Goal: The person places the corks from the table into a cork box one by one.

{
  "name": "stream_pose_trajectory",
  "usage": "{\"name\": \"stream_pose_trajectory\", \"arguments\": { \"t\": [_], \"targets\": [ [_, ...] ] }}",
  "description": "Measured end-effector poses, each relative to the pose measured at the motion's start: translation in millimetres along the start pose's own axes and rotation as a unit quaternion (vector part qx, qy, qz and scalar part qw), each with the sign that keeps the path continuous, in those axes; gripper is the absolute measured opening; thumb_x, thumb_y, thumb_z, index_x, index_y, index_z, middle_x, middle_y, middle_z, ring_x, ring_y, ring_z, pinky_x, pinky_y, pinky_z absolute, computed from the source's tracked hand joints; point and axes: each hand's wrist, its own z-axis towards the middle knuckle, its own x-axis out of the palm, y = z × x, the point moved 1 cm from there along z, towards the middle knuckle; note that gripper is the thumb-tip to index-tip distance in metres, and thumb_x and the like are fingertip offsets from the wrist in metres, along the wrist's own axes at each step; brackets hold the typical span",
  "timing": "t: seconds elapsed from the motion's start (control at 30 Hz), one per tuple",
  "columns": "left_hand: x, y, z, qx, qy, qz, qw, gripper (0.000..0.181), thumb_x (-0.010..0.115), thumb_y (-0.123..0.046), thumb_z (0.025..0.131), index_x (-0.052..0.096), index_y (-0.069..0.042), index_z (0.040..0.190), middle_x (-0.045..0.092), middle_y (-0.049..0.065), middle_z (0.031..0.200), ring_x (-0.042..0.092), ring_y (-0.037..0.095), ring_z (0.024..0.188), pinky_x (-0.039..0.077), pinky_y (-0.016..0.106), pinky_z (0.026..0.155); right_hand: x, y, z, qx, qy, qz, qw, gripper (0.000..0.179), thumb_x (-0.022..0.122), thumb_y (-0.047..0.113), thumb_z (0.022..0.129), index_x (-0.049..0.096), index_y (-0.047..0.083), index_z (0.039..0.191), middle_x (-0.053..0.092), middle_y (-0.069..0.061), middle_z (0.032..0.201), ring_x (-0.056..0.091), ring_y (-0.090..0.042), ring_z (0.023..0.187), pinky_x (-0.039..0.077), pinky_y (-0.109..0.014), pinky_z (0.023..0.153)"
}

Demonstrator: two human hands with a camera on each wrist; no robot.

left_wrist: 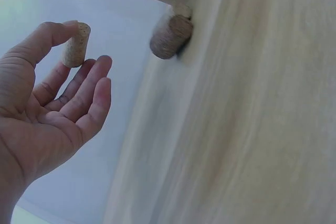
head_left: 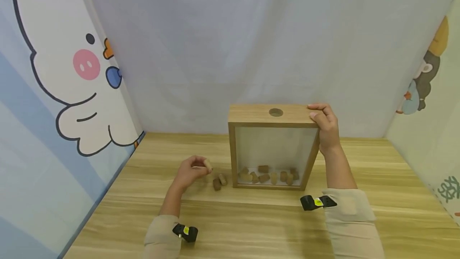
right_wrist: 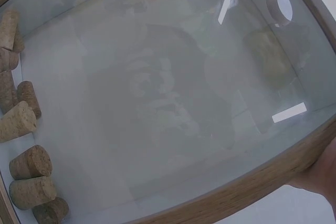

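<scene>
Between thumb and fingers, my left hand [head_left: 191, 171] pinches a light cork [left_wrist: 77, 45], raised above the table left of the box. Two more corks [head_left: 217, 184] lie on the table just to its right, one darker than the other. My right hand [head_left: 326, 125] grips the top right corner of a wooden frame box [head_left: 251, 114] that stands upright. A round hole [head_left: 276, 112] opens in the box's top. Behind its clear front, several corks [right_wrist: 31, 162] lie along the bottom inside.
The wood-grain table [head_left: 251, 227] reaches back to a pale curtain [head_left: 201, 51]. A cartoon-printed cloth [head_left: 54, 63] hangs at the left, another printed cloth [head_left: 427, 131] at the right. Each sleeve carries a black wrist camera [head_left: 186, 232].
</scene>
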Motion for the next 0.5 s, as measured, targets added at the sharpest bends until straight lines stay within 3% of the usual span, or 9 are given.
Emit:
{"name": "stream_pose_trajectory", "arguments": {
  "t": [0.23,0.5],
  "targets": [
    [0.2,-14.6,0.6,0.02,0.021,-0.024,0.9993,0.034,0.071,-0.004,0.08,0.052,0.003,0.108,0.057,0.016,0.105,0.061,0.027,0.095,0.05,0.035,0.078,1,1,-0.2,0.001,0.002,0.005,1.0,0.022,0.046,0.007,0.085,0.063,0.02,0.091,0.048,-0.005,0.104,0.045,-0.02,0.09,0.037,-0.034,0.074],
    [6.4,-34.9,2.4,0.026,0.043,-0.047,0.9976,0.042,0.07,-0.001,0.079,0.049,0.003,0.114,0.055,0.016,0.106,0.06,0.026,0.095,0.049,0.036,0.08,1,4,-1.3,0.004,0.006,0.004,1.0,0.022,0.045,0.007,0.086,0.063,0.02,0.092,0.047,-0.004,0.104,0.045,-0.019,0.09,0.037,-0.034,0.075]
  ]
}}
